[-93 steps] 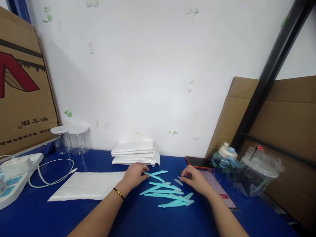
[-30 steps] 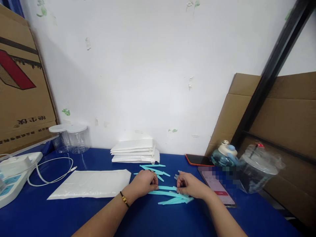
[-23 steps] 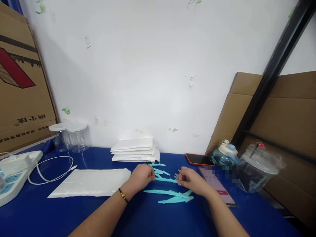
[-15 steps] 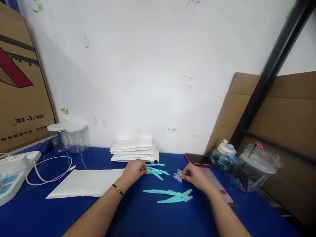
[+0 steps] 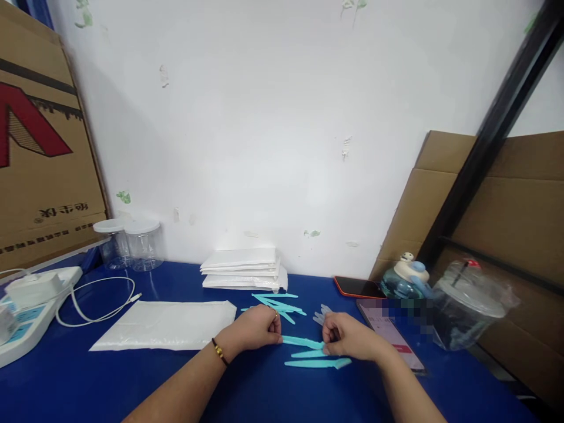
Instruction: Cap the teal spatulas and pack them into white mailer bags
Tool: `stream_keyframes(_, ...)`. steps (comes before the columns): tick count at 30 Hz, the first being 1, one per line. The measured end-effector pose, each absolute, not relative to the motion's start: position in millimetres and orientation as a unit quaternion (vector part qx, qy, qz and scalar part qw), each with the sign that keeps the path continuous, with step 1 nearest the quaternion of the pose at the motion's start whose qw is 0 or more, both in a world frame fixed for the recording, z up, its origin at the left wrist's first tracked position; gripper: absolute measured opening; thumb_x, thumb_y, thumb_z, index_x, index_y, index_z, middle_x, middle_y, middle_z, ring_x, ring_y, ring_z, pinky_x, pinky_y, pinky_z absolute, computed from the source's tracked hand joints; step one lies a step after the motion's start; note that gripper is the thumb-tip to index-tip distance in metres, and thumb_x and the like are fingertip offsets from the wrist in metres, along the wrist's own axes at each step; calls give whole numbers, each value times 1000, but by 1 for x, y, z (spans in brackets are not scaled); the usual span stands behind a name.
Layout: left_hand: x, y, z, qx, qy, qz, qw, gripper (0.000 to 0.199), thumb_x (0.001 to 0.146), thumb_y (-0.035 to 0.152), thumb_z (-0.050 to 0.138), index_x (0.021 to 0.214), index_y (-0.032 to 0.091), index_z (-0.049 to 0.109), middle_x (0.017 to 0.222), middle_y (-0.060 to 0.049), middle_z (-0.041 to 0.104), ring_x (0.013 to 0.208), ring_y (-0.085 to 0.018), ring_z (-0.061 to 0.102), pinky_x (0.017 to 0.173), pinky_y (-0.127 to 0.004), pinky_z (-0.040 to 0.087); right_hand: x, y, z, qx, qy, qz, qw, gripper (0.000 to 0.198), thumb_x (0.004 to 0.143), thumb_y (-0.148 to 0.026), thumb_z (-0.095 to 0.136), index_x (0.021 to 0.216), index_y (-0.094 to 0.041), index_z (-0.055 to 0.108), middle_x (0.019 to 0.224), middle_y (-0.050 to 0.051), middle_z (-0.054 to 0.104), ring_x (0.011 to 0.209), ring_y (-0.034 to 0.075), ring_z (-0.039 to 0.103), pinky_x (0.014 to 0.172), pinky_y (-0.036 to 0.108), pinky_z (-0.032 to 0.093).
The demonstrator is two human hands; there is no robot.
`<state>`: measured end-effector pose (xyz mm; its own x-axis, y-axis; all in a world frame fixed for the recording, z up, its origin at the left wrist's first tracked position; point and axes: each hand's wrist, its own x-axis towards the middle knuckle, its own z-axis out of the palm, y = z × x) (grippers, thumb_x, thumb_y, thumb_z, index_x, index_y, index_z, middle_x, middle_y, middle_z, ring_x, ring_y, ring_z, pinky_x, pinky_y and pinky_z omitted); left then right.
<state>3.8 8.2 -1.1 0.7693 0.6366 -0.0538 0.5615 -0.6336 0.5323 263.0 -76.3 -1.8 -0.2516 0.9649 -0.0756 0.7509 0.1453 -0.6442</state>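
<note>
My left hand [image 5: 259,328] pinches the thin end of a turquoise eyebrow razor [image 5: 302,341]. Its wider end meets the fingers of my right hand [image 5: 350,336], which are closed on it. Just below, another razor [image 5: 307,354] reaches under my right fingertips, and a further razor [image 5: 315,364] lies flat on the blue table nearer to me. Beyond my left hand is a loose pile of more turquoise razors [image 5: 286,308]. Several small clear plastic caps [image 5: 321,314] lie beyond my right hand, which partly hides them.
A white padded envelope [image 5: 167,325] lies left, and a stack of them [image 5: 240,269] stands against the wall. At right are two phones [image 5: 359,287], a teal jar [image 5: 400,282] and a bagged cup [image 5: 469,305]. Clear jars [image 5: 144,247], a cable [image 5: 83,323] and a power strip [image 5: 66,282] are at left.
Both hands have come nearer to me, from the far pile and the caps to the near razors, and now grip one. The near razors are spread apart. The view has shifted slightly.
</note>
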Motion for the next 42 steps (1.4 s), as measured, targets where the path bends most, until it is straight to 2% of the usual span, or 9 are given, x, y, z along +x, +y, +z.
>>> stream_keyframes(6,3,22,2,889,351,107,275,16,71,31,57,73,19,66,69,1,65,62,-13,55,52,-21,35,268,-69,-2,-590,-722,268,243,17,72,-33,64,67,-17,63,72,1,59,62,13,53,53,21,40)
stream_keyframes(12,-18,53,-1,862,430,133,234,15,71,30,55,72,19,65,70,1,65,65,-13,57,54,-21,35,292,-58,-15,-662,-672,192,270,12,71,-29,64,70,-17,61,65,0,59,60,14,52,53,22,39)
stream_keyframes(17,-22,56,-3,851,458,147,211,21,67,36,62,81,21,64,75,1,64,69,-15,57,55,-22,34,283,-55,-16,-661,-684,132,278,9,72,-27,63,74,-18,63,75,0,58,64,13,52,57,23,39)
stream_keyframes(20,-16,43,1,865,431,171,191,24,68,41,63,82,21,64,79,1,64,73,-15,57,58,-22,34,263,-60,-12,-626,-717,155,264,10,75,-29,62,76,-19,63,80,0,57,66,13,52,59,23,40)
stream_keyframes(23,-8,28,3,895,370,136,210,21,68,41,65,77,22,67,77,2,64,70,-14,57,58,-22,35,245,-63,-12,-611,-737,183,226,11,71,-30,67,74,-20,63,81,0,56,68,13,52,59,22,40)
stream_keyframes(26,1,15,2,910,344,104,208,17,67,36,67,77,23,68,76,2,66,69,-14,57,56,-22,34,236,-64,-13,-612,-739,185,214,9,71,-26,67,70,-20,61,78,0,55,70,14,52,59,22,39)
stream_keyframes(30,5,15,1,913,347,94,191,10,73,24,58,72,22,68,73,1,67,70,-14,58,58,-22,36,240,-66,-9,-596,-749,194,215,8,74,-23,64,69,-19,60,78,-1,56,70,13,52,59,21,38)
stream_keyframes(37,-13,47,0,888,421,133,127,11,76,23,55,72,20,65,77,-1,65,72,-16,58,63,-24,37,280,-57,-11,-678,-684,106,245,5,73,-21,62,70,-17,60,73,1,57,64,14,52,56,22,37)
stream_keyframes(42,-10,43,1,877,424,187,126,13,76,26,57,86,21,64,87,-2,63,81,-17,58,70,-24,38,294,-62,-8,-689,-670,131,244,6,72,-22,60,72,-17,64,73,2,61,67,15,54,59,22,39)
